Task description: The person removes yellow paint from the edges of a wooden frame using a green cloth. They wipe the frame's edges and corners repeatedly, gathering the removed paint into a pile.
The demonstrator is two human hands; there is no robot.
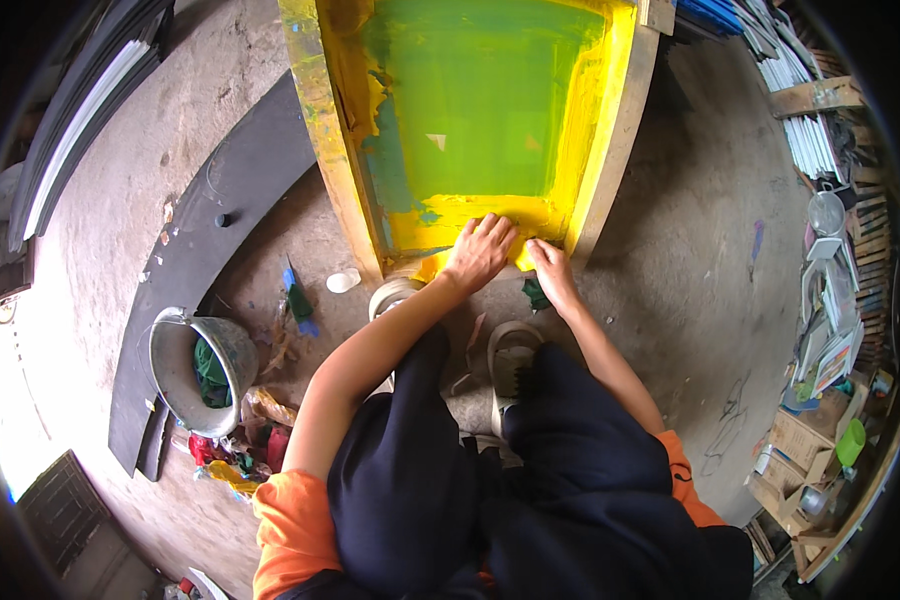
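A wooden screen-printing frame (328, 130) leans in front of me, its mesh (470, 110) green and its inner edges smeared thickly with yellow. My left hand (480, 252) rests over the frame's bottom edge, fingers bent and close together; what lies under the fingertips is hidden. Just right of it, my right hand (553, 272) pinches a yellow strip (523, 258) between thumb and fingers at the bottom right corner. More loose yellow material (430, 267) shows beside my left wrist. I cannot tell whether it is the same strip.
A grey bucket (165, 370) with dark green cloth (210, 372) inside stands left on a dark curved board (240, 165). Colourful scraps (232, 476) lie beside it. A white round piece (343, 281) and a dark green scrap (536, 294) are near my feet. Cardboard boxes (798, 452) line the right.
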